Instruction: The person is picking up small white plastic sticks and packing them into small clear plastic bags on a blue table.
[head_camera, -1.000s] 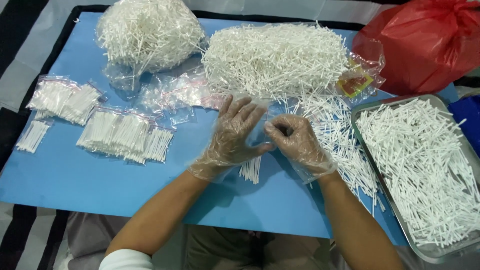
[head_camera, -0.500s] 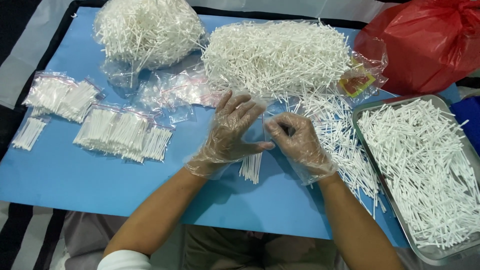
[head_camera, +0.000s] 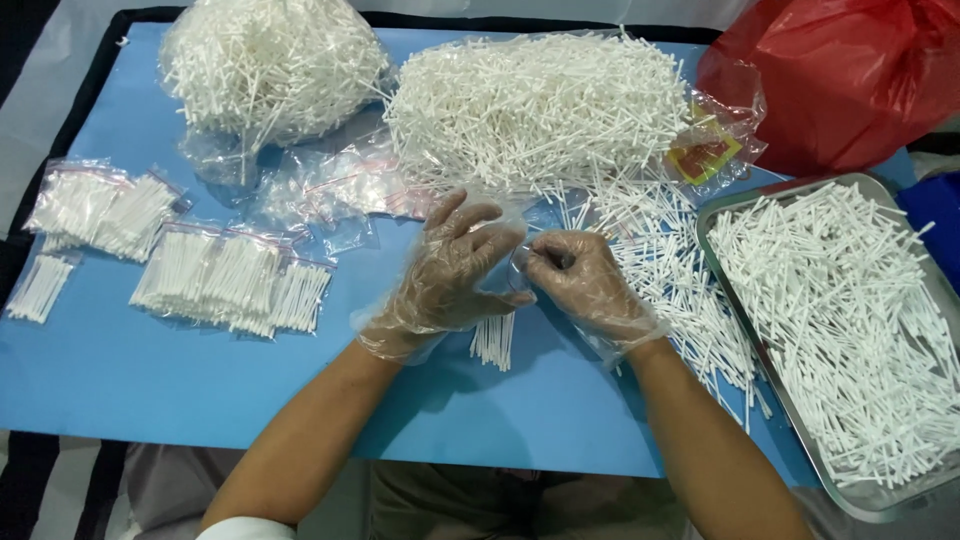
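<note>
At frame centre, gloved left hand (head_camera: 452, 272) and right hand (head_camera: 585, 283) each pinched a clear small bag (head_camera: 512, 262), white sticks (head_camera: 493, 340) hanging below, fingers otherwise loosely curled.

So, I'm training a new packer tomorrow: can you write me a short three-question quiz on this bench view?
1. True or false: both hands, left hand and right hand, wear clear plastic gloves.
2. What fills the metal tray?
3. Where do the filled bags lie: A, on the person's left; B, inside the tray; C, on the red bag?

Key: 1 true. 2 loose white sticks. 3 A.
</note>
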